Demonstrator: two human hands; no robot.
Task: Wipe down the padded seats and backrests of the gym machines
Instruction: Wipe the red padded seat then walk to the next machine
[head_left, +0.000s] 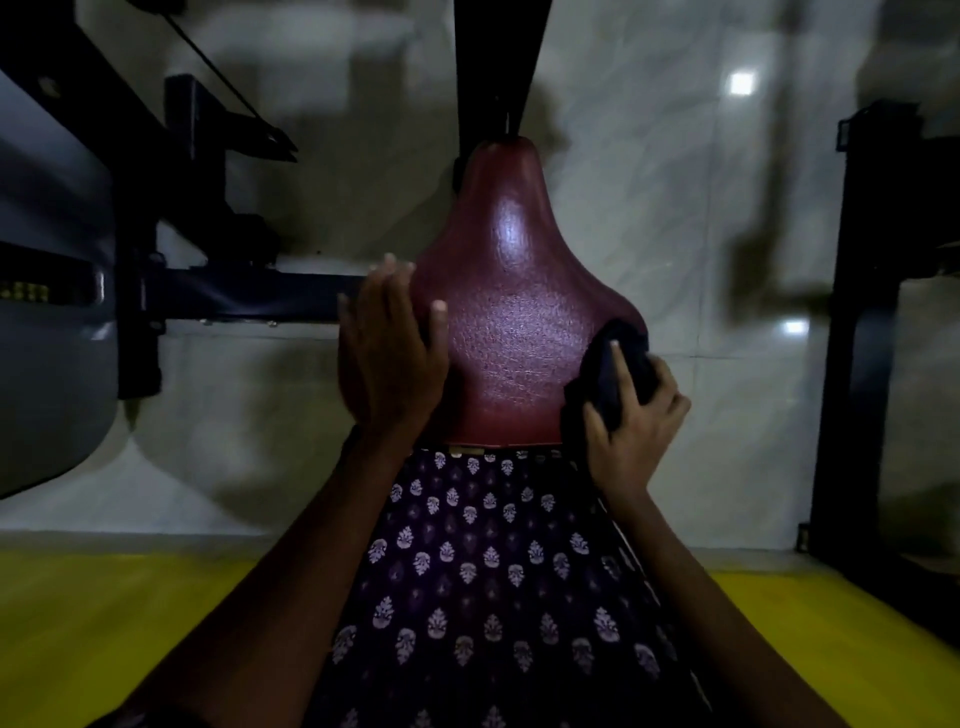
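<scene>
Dead centre of the frame sits the seat (524, 322), a maroon padded saddle, narrow nose pointing to the top, wide end toward the bottom. Light glints off its upper middle. The left hand (387, 345) lies flat against the seat's left edge, fingers (387, 280) straight and together, thumb resting up on the padding, gripping nothing. Over on the right edge, the right hand (631, 421) has its fingers curled round a dark cloth (618, 364), bunched up and pressed against the seat's lower right side (one finger lies straight across the top of the wad).

A black post (493, 67) runs from the seat's nose up to the top edge. At the left, a dark machine frame (171, 234) with bars and a cable crosses toward the seat; another black frame (878, 322) stands along the right edge. Behind it all is a pale glossy floor (675, 208) with bright square reflections. A yellow band (78, 623) fills the lower corners, and a dark floral-print garment (493, 571) hangs down the middle bottom, between both forearms.
</scene>
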